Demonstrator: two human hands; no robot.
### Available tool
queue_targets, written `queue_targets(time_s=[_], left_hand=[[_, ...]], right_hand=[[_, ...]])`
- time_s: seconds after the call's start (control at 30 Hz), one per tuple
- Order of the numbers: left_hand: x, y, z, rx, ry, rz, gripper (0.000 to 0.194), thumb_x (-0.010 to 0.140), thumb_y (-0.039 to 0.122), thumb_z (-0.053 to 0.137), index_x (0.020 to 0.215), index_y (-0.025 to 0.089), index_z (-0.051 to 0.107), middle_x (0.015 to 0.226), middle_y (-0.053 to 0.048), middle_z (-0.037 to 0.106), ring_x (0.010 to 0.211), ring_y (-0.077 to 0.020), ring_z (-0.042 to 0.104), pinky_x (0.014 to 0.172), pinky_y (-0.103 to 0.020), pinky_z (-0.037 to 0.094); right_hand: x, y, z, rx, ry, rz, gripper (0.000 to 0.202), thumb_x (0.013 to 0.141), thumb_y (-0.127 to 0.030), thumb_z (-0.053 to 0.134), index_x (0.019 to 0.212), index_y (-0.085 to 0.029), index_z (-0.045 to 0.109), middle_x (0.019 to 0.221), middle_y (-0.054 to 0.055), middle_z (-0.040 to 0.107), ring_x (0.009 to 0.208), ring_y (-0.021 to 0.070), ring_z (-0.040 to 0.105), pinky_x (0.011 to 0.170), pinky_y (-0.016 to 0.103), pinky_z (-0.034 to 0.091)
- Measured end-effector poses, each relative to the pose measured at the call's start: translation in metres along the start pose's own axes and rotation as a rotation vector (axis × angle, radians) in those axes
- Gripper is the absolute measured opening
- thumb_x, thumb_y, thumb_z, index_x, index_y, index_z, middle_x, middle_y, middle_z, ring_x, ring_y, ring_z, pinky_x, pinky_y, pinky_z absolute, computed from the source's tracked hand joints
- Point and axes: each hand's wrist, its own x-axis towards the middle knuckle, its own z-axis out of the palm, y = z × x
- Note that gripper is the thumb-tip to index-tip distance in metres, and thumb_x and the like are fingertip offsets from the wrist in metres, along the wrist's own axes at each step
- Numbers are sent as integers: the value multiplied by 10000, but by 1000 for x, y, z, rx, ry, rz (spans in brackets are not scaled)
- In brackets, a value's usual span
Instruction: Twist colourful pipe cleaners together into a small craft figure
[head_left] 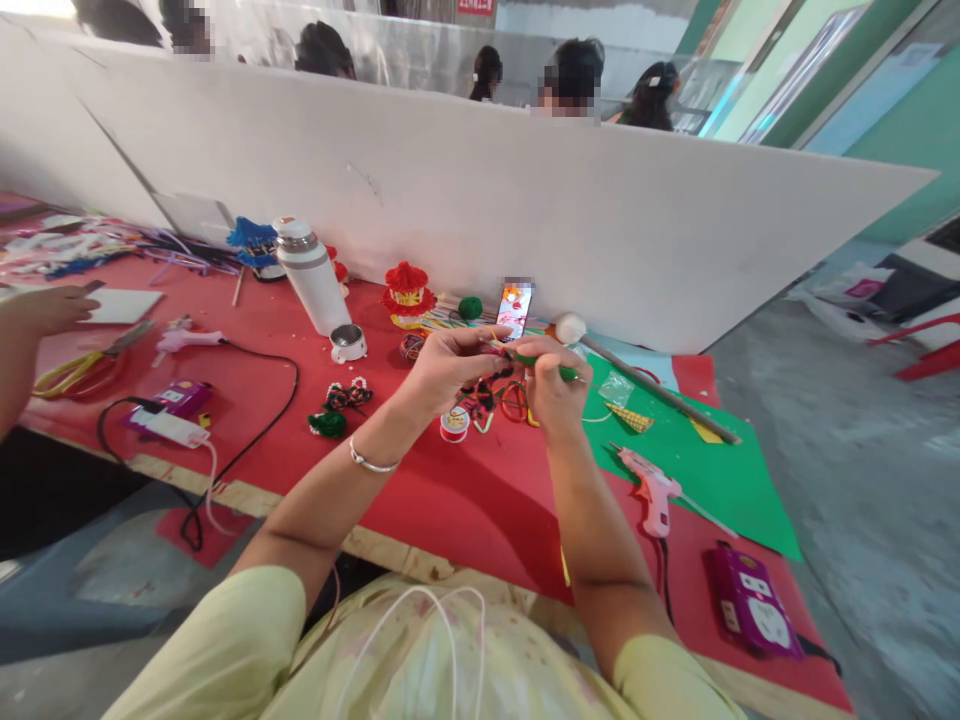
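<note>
My left hand [450, 368] pinches a small dark piece with some red and yellow in it, mostly hidden by the fingers. Close against it, my right hand [556, 385] is closed around a slim green-handled tool [570, 374]; its tip is lost among the fingertips. Below the hands lie dark and red yarn pieces [481, 402] and a white spool with a red base [454, 424]. Just beyond them a phone [514, 310] with a lit screen leans upright, beside a green yarn ball [470, 307].
Right of my arms, a pink glue gun [655, 498] lies partly on a green sheet [739, 480], near a purple box [756, 605]. A white bottle [309, 280], its cup [348, 343] and a red yarn lantern [408, 290] stand left. A co-worker's hand [56, 308] is at far left.
</note>
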Motion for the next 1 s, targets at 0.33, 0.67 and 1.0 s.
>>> queue_targets(time_s=[0.33, 0.67, 1.0], left_hand=[[6, 1, 4, -208, -90, -315, 328, 575, 223, 938, 886, 146, 869, 543, 29, 560, 456, -48, 387, 414, -214, 235], [11, 16, -22, 59, -158, -312, 190, 573, 188, 893, 762, 198, 889, 568, -29, 674, 417, -56, 425, 403, -215, 220], [16, 24, -31, 181, -384, -300, 188, 558, 176, 821, 736, 179, 882, 516, -25, 639, 419, -86, 442, 394, -239, 259]], right_hand=[[2, -9, -9, -362, -29, -389, 291, 1006, -547, 673, 1087, -314, 826, 992, 40, 854, 896, 227, 830, 783, 405, 678], [22, -25, -38, -155, -288, -178, 207, 930, -519, 791, 1006, -341, 866, 954, -1, 871, 847, 205, 829, 783, 380, 674], [20, -25, -43, 47, -320, -20, 229, 953, -489, 780, 903, -283, 866, 843, 32, 850, 810, 216, 814, 731, 381, 666]])
